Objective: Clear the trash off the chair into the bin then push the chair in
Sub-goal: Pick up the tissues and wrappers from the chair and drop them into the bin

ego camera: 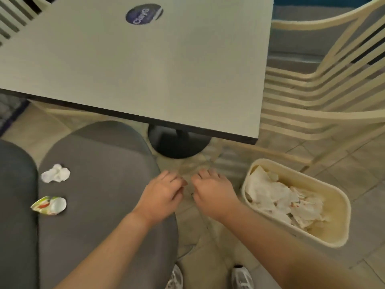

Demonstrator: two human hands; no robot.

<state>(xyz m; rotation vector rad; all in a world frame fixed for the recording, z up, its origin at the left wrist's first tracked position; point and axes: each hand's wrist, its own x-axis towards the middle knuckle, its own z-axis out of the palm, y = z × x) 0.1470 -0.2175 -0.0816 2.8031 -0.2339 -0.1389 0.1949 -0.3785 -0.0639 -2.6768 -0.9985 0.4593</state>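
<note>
At nine o'clock lies the grey padded chair (100, 184), its seat running from the left edge toward the middle, with a second grey cushion (14, 205) just beside it at the far left. Two pieces of trash rest on the seat near its left edge: a crumpled white tissue (55, 173) and, just below it toward eight o'clock, a squashed cup (49, 205) with green and red print and a white inside. They lie near each other but apart.

At twelve o'clock a pale table (145, 65) fills the upper half, with a dark round sticker (144, 13) near its far edge and a black pedestal base (177, 142) under it.

At the centre both hands hang side by side, holding nothing. The left hand (161, 195) is over the seat's right edge, its fingers loosely curled. The right hand (213, 192) is over the tiled floor (343, 163), just beside the left, fingers also loosely bent.

At four o'clock stands the cream bin (337, 205) on the floor, well apart from the trash, with crumpled white paper (277, 197) inside. At two o'clock sits a cream slatted chair (325, 84). At six o'clock two white shoes (241, 278) show.
</note>
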